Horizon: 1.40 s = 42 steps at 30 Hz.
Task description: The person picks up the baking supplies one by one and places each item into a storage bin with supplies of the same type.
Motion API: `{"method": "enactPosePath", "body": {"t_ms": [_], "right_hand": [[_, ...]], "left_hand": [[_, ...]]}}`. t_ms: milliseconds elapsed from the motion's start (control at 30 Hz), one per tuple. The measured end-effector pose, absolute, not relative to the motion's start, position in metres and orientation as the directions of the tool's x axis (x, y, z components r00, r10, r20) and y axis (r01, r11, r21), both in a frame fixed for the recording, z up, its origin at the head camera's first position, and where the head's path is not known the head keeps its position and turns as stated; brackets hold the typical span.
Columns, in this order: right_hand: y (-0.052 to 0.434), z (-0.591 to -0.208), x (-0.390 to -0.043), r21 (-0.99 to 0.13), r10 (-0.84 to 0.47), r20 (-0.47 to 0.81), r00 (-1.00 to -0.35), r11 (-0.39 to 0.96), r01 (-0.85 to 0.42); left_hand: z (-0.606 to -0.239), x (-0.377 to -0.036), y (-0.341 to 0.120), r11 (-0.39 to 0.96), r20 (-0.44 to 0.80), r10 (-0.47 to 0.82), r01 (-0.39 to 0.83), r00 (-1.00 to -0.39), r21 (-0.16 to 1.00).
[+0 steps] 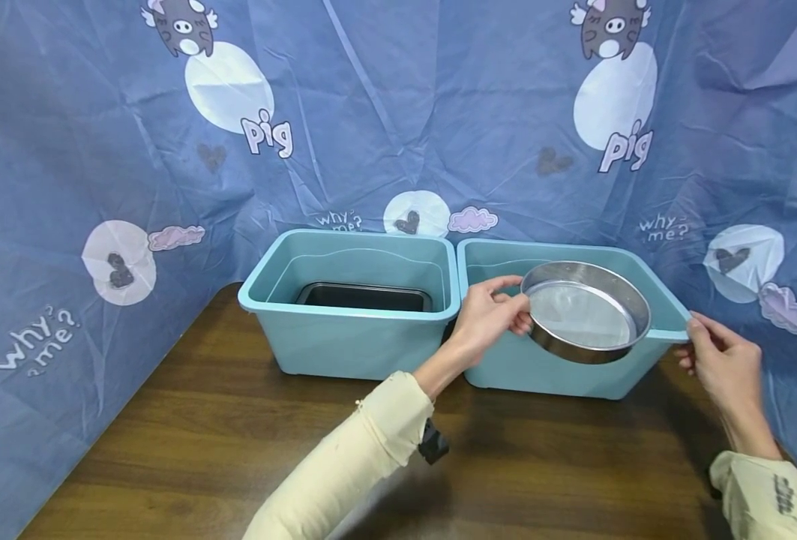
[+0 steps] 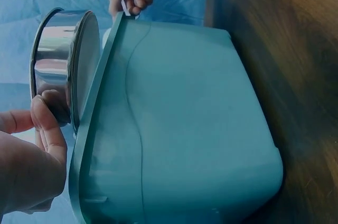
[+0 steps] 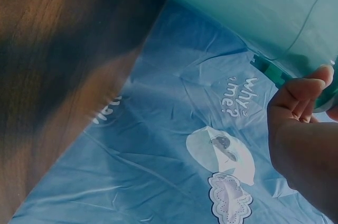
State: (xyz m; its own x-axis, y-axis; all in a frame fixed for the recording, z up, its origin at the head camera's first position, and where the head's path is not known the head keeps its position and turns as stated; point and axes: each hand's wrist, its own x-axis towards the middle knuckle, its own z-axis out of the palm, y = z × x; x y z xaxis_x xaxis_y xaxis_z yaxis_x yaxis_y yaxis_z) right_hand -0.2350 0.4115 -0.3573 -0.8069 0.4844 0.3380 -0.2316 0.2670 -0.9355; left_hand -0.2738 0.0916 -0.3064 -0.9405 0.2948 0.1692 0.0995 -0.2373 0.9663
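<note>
A round metal sieve (image 1: 583,311) with a pale mesh bottom is held tilted over the front rim of the right teal bin (image 1: 540,375). Its left edge is pinched between the thumb and fingers of my left hand (image 1: 486,315). The left wrist view shows the sieve's shiny side wall (image 2: 53,57) just outside the bin's rim. At the bin's right front corner, my right hand (image 1: 729,367) grips the rim. Part of this bin's inside is hidden behind the sieve and left hand. In the right wrist view, the right hand (image 3: 301,123) pinches the bin's edge.
Beside it on the left stands a matching teal bin (image 1: 351,345) holding a dark rectangular pan (image 1: 364,297). Both bins rest on a brown wooden table (image 1: 236,420). A blue printed cloth (image 1: 385,112) hangs behind and along the sides.
</note>
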Motion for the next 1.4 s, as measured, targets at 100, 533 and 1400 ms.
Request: {"method": "enactPosePath", "body": {"t_ms": [100, 533, 1400], "right_hand": [[0.411, -0.358, -0.235, -0.932, 0.485, 0.345, -0.803, 0.274, -0.235], [0.409, -0.358, -0.236, -0.938, 0.496, 0.334, -0.802, 0.261, -0.229], [0.410, -0.359, -0.235, -0.933, 0.505, 0.334, -0.796, 0.295, -0.204]], "left_hand": [[-0.305, -0.276, 0.093, -0.235, 0.171, 0.271, 0.107, -0.947, 0.966], [-0.301, -0.288, 0.095, -0.215, 0.175, 0.206, 0.130, -0.963, 0.968], [-0.295, -0.301, 0.098, -0.107, 0.138, 0.048, 0.132, -0.989, 0.985]]}}
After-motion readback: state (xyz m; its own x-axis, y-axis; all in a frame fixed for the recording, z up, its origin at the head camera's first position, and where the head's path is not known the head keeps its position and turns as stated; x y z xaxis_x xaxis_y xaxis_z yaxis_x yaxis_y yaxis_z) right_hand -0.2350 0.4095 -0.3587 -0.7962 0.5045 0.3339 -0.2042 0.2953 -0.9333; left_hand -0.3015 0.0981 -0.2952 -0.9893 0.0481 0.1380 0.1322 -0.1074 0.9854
